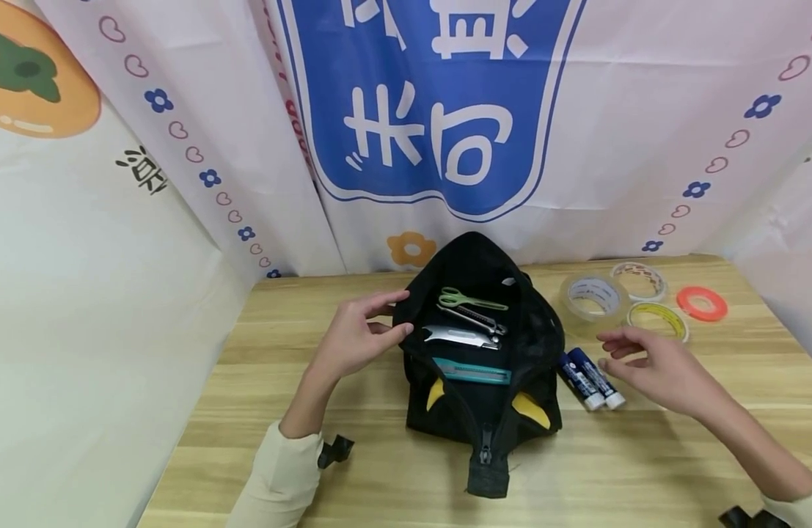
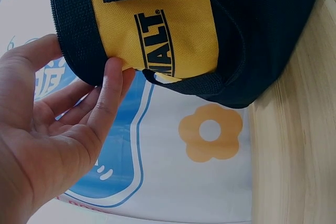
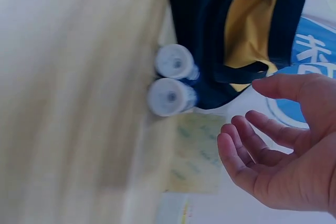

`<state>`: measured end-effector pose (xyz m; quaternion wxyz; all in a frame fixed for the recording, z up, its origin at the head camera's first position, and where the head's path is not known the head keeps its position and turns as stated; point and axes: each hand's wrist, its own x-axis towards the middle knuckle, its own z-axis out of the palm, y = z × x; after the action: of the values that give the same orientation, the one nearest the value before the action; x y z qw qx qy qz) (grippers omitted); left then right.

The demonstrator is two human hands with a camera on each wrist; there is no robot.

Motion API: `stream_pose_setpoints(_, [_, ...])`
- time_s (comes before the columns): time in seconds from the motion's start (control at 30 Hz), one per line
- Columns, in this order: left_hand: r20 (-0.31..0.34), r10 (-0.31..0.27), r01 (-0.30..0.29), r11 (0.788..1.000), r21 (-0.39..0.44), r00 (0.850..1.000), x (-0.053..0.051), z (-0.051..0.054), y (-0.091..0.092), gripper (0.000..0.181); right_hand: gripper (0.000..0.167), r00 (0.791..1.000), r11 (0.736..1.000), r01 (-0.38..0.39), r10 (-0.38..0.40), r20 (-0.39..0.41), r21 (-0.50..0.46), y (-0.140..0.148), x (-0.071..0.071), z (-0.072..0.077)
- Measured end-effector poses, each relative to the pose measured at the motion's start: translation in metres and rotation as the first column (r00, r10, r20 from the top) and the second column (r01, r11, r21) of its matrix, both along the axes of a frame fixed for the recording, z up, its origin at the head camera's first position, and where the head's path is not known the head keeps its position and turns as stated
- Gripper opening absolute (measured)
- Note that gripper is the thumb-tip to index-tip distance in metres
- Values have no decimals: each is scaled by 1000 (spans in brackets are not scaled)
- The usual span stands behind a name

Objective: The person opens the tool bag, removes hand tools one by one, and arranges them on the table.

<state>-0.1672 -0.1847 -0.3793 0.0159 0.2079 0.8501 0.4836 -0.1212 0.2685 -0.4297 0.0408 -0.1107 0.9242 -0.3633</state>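
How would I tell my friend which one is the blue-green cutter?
Find the black bag standing open on the wooden table. Look inside at the row of tools and pick the one nearest the zipper pull. That's the cutter: its body is blue-green, while the knife beside it is silvery.

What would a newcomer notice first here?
Probably the black bag gaping open mid-table, its rim pinched by the left hand, with green scissors and a teal cutter inside. Next, perhaps, the bright orange-red ring at the table's far right. Behind it all, a big blue emblem with white characters fills the hanging cloth's middle.
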Motion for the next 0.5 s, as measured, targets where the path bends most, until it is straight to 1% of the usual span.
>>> stream_pose_setpoints(0.07, [1,-3,3,1000,-1,1000,0,0,0,49,42,1000,1000,-4,4,-22,-8,-2,-2,7])
stream_pose_setpoints(0.2, [4,-2,2,1000,-3,1000,-1,-1,-1,49,39,994,999,-18,14,-110,-37,-5,-7,19])
stream_pose_setpoints(0.3, [5,-1,1,1000,-2,1000,-1,0,-1,49,35,984,998,-26,17,-178,-50,-9,-10,29])
stream_pose_setpoints(0.4, [5,1,-1,1000,-4,1000,0,1,-1,49,32,974,998,-35,24,-223,-45,-16,-13,38])
stream_pose_setpoints(0.5, [6,4,-4,1000,-3,1000,0,1,-1,49,33,966,998,-60,49,-254,-35,-23,-17,46])
